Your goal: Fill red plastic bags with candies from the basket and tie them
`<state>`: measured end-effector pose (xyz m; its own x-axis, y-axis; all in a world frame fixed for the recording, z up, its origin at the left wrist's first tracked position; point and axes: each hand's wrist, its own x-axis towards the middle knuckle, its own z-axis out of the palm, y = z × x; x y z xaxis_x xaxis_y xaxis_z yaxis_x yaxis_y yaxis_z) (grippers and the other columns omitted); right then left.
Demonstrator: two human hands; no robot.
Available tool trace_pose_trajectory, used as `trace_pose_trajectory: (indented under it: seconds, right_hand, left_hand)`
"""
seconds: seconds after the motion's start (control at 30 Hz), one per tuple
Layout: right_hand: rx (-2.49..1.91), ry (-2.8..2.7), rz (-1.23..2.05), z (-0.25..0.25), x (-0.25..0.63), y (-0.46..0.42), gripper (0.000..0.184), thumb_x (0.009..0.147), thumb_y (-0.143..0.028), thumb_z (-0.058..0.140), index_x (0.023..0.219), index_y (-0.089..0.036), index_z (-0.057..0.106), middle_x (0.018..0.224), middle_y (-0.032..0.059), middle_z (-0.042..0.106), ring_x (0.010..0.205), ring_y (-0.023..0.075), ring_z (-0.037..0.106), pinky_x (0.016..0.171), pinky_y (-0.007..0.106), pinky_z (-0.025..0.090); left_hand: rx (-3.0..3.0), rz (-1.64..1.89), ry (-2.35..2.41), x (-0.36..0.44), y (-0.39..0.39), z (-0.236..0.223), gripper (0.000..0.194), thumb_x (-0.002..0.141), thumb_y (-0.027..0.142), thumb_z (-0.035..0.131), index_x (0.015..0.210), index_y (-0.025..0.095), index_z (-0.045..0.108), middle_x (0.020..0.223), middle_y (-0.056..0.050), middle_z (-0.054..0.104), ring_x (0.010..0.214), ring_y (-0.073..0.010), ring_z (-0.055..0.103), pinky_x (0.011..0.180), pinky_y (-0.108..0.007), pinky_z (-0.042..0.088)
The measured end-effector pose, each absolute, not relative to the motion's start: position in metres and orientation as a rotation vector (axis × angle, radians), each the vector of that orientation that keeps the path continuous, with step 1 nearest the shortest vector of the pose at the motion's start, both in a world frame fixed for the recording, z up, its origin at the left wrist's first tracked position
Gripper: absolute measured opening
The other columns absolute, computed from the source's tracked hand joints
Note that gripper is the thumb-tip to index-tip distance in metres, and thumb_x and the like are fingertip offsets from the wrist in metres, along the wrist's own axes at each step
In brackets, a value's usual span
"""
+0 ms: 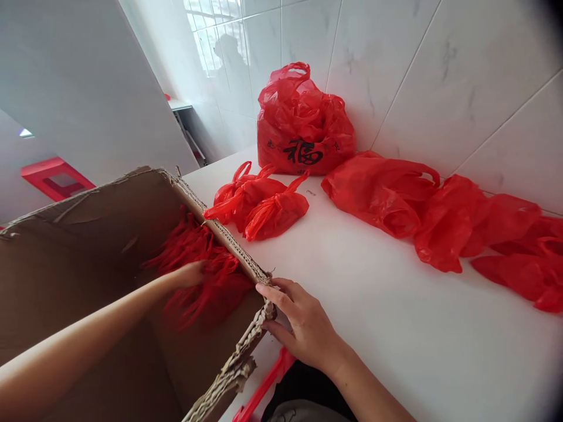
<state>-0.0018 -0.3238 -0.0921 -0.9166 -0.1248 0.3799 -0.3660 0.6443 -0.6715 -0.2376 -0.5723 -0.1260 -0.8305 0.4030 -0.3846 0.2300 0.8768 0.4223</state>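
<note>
Inside the cardboard box point(74, 275), red plastic bags point(215, 287) are touched by the left hand point(193, 274); its grip is blurred and cannot be told. The box's torn corner is held by the right hand point(303, 322), fingers loosely curved, beside the white table point(373, 305).

Some indoor room, home or small shop, can't tell which tbh. Glossy marble-look wall tiles point(373, 47) at 1 o'clock, barred window reflection point(211, 38) at 11, plain white tabletop point(387, 305) at 4.
</note>
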Motion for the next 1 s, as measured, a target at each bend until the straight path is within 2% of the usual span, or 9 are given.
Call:
trace_pose_trajectory:
  seconds: [0.1, 0.2, 0.3, 0.4, 0.5, 0.6, 0.77, 0.87, 1.0]
  right_hand:
    - [0.393, -2.56, 1.158, -0.093, -0.002, -0.324, 0.058, 0.086, -0.029, 0.062, 0.139, -0.034, 0.04, 0.13, 0.0054, 0.05, 0.113, 0.0202, 0.052, 0.094, 0.036, 0.047]
    - [0.375, -2.574, 1.158, -0.092, -0.002, -0.324, 0.057, 0.086, -0.03, 0.062, 0.139, -0.035, 0.041, 0.13, 0.0053, 0.05, 0.113, 0.0203, 0.052, 0.094, 0.036, 0.047]
    - [0.365, -2.59, 1.156, -0.092, -0.002, -0.324, 0.058, 0.085, -0.03, 0.063, 0.139, -0.035, 0.042, 0.131, 0.0055, 0.05, 0.111, 0.02, 0.053, 0.094, 0.036, 0.047]
    - [0.364, -2.594, 1.14, -0.092, -0.002, -0.324, 0.058, 0.085, -0.031, 0.064, 0.138, -0.034, 0.042, 0.129, 0.0062, 0.05, 0.107, 0.0197, 0.054, 0.092, 0.035, 0.048]
    - [0.357, -2.596, 1.125, -0.092, -0.001, -0.324, 0.058, 0.085, -0.034, 0.064, 0.138, -0.035, 0.042, 0.127, 0.0065, 0.051, 0.104, 0.0193, 0.055, 0.091, 0.035, 0.048]
    - [0.35, -2.609, 1.125, -0.092, -0.001, -0.323, 0.057, 0.085, -0.035, 0.063, 0.138, -0.036, 0.042, 0.125, 0.0057, 0.053, 0.105, 0.0193, 0.054, 0.091, 0.034, 0.048]
    - [0.359, -2.604, 1.15, -0.092, -0.002, -0.324, 0.057, 0.085, -0.034, 0.064, 0.138, -0.037, 0.042, 0.124, 0.0048, 0.053, 0.102, 0.0182, 0.054, 0.09, 0.033, 0.047]
    - [0.349, -2.608, 1.152, -0.093, -0.002, -0.323, 0.058, 0.085, -0.034, 0.064, 0.138, -0.037, 0.042, 0.124, 0.0048, 0.053, 0.103, 0.0183, 0.054, 0.091, 0.033, 0.047]
    - [0.35, -2.638, 1.152, -0.092, -0.002, -0.322, 0.057, 0.086, -0.035, 0.062, 0.139, -0.038, 0.041, 0.124, 0.0047, 0.053, 0.103, 0.0184, 0.054, 0.09, 0.034, 0.047]
  left_hand:
    - [0.432, 0.557, 2.978, -0.25, -0.554, -0.066, 0.024, 0.091, 0.033, 0.053, 0.103, 0.014, 0.058, 0.099, -0.005, 0.062, 0.088, -0.0199, 0.06, 0.079, -0.039, 0.051]
    - [0.51, 0.669, 3.336, -0.248, -0.517, -0.006, 0.03, 0.096, 0.032, 0.033, 0.121, 0.014, 0.039, 0.11, -0.009, 0.055, 0.092, -0.0174, 0.054, 0.082, -0.034, 0.046]
    - [0.939, 0.645, 3.308, -0.228, -0.462, 0.024, 0.026, 0.095, 0.036, 0.034, 0.113, 0.022, 0.045, 0.108, -0.003, 0.058, 0.091, -0.0141, 0.056, 0.079, -0.026, 0.045]
    - [1.283, 0.417, 3.138, -0.209, -0.408, 0.02, 0.033, 0.087, 0.052, 0.047, 0.104, 0.026, 0.057, 0.113, -0.003, 0.062, 0.107, -0.0223, 0.055, 0.088, -0.033, 0.043]
    - [1.259, 0.166, 3.077, -0.213, -0.377, 0.005, 0.049, 0.077, 0.059, 0.056, 0.105, 0.019, 0.061, 0.111, -0.014, 0.065, 0.113, -0.0365, 0.052, 0.086, -0.044, 0.043]
    - [1.101, 0.079, 3.072, -0.233, -0.371, -0.003, 0.043, 0.076, 0.048, 0.06, 0.104, 0.015, 0.06, 0.097, -0.017, 0.07, 0.099, -0.0369, 0.061, 0.078, -0.043, 0.046]
    - [0.983, 0.207, 3.018, -0.249, -0.374, 0.0, 0.046, 0.069, 0.052, 0.064, 0.094, 0.013, 0.064, 0.105, -0.02, 0.066, 0.104, -0.0435, 0.058, 0.08, -0.049, 0.046]
    - [0.978, 0.405, 2.824, -0.241, -0.377, 0.02, 0.042, 0.072, 0.055, 0.059, 0.082, 0.015, 0.066, 0.09, -0.013, 0.07, 0.092, -0.0366, 0.064, 0.075, -0.045, 0.05]
    - [0.928, 0.797, 2.562, -0.228, -0.415, 0.072, 0.051, 0.086, 0.06, 0.038, 0.117, 0.025, 0.058, 0.097, -0.001, 0.071, 0.078, -0.0186, 0.067, 0.066, -0.031, 0.055]
